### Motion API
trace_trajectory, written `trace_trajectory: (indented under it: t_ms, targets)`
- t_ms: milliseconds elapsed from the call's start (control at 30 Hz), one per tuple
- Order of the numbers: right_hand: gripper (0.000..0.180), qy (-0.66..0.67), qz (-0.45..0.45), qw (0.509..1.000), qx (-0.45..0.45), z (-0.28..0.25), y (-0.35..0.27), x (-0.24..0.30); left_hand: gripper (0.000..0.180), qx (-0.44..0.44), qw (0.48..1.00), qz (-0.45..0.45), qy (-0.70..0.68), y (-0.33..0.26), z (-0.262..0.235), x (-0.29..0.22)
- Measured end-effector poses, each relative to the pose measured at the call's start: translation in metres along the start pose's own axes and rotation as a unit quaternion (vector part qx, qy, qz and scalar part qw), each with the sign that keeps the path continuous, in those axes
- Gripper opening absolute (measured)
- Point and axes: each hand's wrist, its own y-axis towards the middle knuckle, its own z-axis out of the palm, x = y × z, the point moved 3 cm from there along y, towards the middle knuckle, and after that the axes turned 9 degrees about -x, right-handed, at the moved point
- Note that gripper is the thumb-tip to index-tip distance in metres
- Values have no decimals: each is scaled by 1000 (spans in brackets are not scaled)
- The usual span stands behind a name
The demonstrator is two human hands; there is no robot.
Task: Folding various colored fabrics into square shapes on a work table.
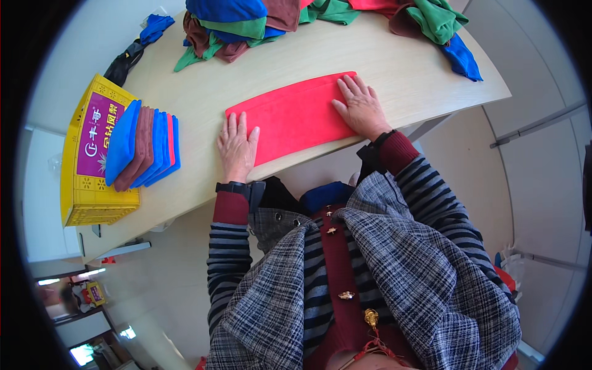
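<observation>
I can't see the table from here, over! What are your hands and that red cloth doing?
Left hand flat, open on the red cloth, near end. Right hand flat, open on its far end. Cloth lies folded on the table. Nothing on top of it.

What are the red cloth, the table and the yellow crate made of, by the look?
Red cloth: soft matte fabric, likely microfibre; it lies limp and flat under both hands. Table: pale wood-grain surface, probably laminate; faint streaks, smooth sheen. Yellow crate: moulded plastic, judging by its perforated walls.
</observation>
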Motion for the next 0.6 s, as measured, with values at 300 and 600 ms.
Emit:
trace_trajectory:
  t_ms: [300,600]
  targets:
    - [65,-24,88,996,20,-19,-5,-16,47,-58,986,-156,32,-2,-22,-1]
    - [63,22,-85,996,-2,-9,-23,115,28,-41,886,-271,-373,6,28,74]
